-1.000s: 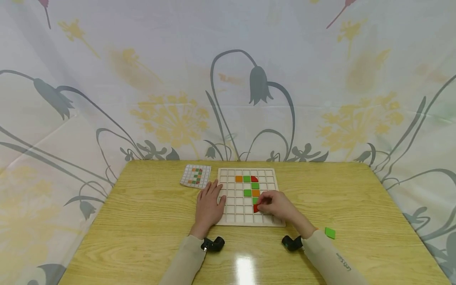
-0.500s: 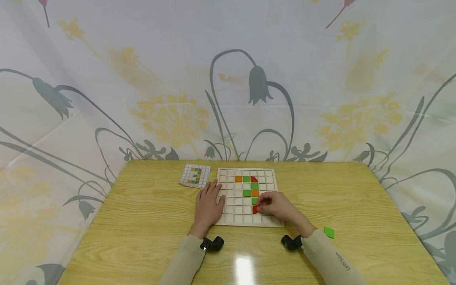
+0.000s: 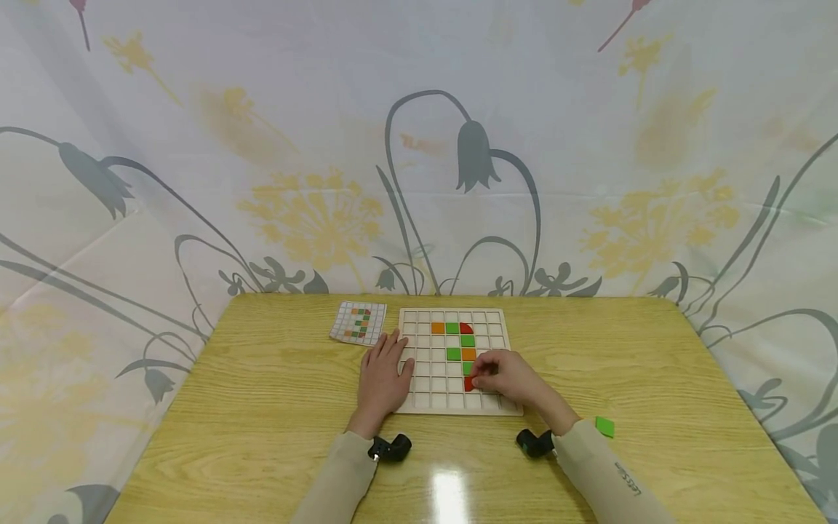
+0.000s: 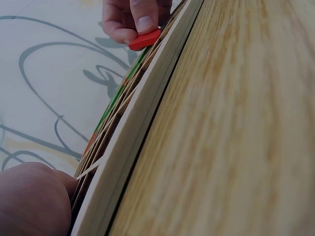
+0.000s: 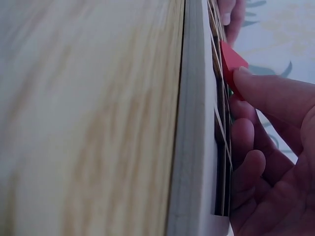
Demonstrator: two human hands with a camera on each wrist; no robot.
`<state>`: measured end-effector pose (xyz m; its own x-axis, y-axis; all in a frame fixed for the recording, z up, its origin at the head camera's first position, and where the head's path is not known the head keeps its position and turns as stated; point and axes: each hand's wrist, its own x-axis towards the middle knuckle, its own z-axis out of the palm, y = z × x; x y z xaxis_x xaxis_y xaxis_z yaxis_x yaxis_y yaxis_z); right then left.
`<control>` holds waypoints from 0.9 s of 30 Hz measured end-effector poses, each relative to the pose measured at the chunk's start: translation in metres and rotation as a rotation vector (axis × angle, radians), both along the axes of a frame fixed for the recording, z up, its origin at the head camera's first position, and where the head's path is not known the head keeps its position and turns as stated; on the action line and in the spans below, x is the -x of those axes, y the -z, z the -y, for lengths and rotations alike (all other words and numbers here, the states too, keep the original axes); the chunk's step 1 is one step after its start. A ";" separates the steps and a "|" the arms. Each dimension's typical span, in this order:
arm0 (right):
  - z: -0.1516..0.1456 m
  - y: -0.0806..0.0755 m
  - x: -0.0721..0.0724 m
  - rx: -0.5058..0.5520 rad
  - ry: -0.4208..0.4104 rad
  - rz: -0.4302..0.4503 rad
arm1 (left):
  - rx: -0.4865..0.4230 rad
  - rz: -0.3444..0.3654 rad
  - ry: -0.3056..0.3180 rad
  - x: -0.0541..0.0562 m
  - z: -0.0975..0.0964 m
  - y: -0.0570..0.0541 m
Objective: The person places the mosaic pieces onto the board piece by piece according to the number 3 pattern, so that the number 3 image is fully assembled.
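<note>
My right hand (image 3: pixel 507 377) pinches a red quarter-round tile (image 5: pixel 233 64) between thumb and fingers. In the left wrist view that red tile is tilted, partly above the grid. Beneath it lies a wooden grid board (image 3: pixel 428 400) with square cells. Set in its cells are an orange tile (image 3: pixel 438 328), another red quarter-round tile (image 3: pixel 466 329), several green tiles, one being this green tile (image 3: pixel 454 354), and a second orange tile (image 3: pixel 468 354). Flat on the board's left edge rests my left hand (image 3: pixel 385 378), fingers spread and straight.
A paper card (image 3: pixel 358 322) printed with a coloured grid pattern lies left of the board, near the left fingertips. A loose green tile (image 3: pixel 605 427) lies on the wooden table (image 3: pixel 262 407) beside the right sleeve. A patterned cloth (image 3: pixel 314 131) hangs behind the table.
The red tile under my right fingers shifts and turns very slightly at its place. Both hands otherwise stay where they were.
</note>
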<state>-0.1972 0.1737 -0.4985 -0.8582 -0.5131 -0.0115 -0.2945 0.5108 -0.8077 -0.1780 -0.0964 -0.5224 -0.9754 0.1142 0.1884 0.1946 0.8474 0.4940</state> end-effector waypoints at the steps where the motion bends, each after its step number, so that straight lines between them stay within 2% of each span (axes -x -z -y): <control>1: 0.000 0.000 0.000 -0.001 0.000 -0.002 | 0.002 0.000 0.000 0.000 0.000 0.000; 14: -0.001 0.000 0.000 -0.033 -0.013 -0.031 | -0.007 -0.002 0.004 0.000 0.001 0.002; 27: -0.002 -0.002 0.001 -0.036 -0.083 -0.086 | -0.003 0.002 0.000 0.000 0.000 0.000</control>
